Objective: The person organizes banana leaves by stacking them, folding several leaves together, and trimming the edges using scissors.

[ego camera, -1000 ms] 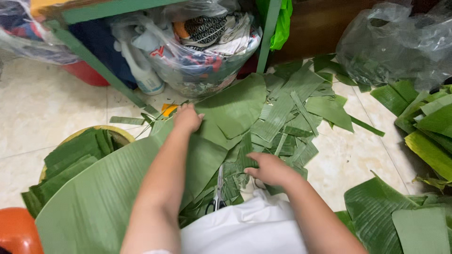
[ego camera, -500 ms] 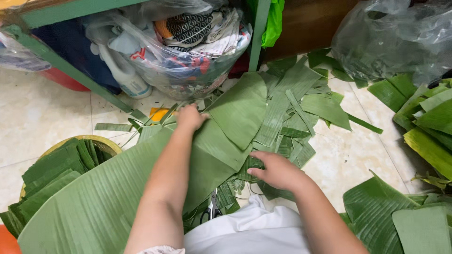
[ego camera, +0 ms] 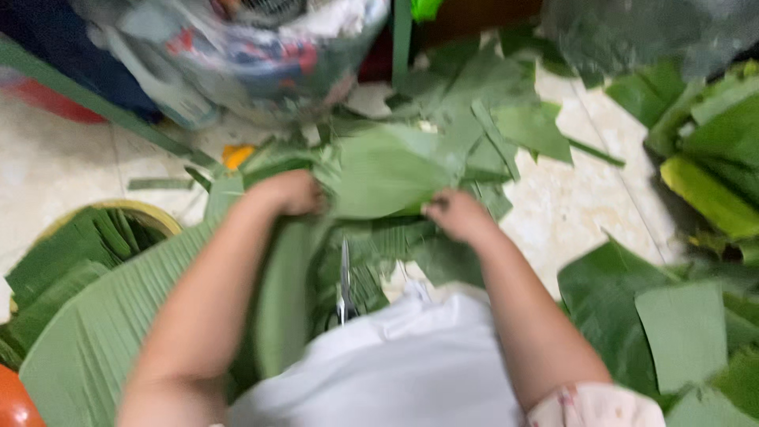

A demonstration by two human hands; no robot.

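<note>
The picture is motion-blurred. My left hand [ego camera: 291, 192] grips the left edge of a large green banana leaf [ego camera: 387, 170] held over the floor. My right hand [ego camera: 457, 215] holds the same leaf at its right edge, so the leaf is stretched between both hands. A long ribbed leaf [ego camera: 103, 324] runs under my left forearm toward the lower left. Scissors [ego camera: 345, 285] lie between my arms, just above my white clothing [ego camera: 395, 364].
Cut leaf pieces [ego camera: 506, 103] litter the tiled floor [ego camera: 569, 205]. A round basket [ego camera: 71, 245] of folded leaves sits at left. Plastic bags [ego camera: 261, 47] of clothes lie under a green frame [ego camera: 95, 103]. More leaves [ego camera: 688, 316] pile at right.
Both hands have closed on the leaf and drawn it up and nearer to me; my right hand rose from the pile to the leaf's right edge. The camera swung, blurring the view.
</note>
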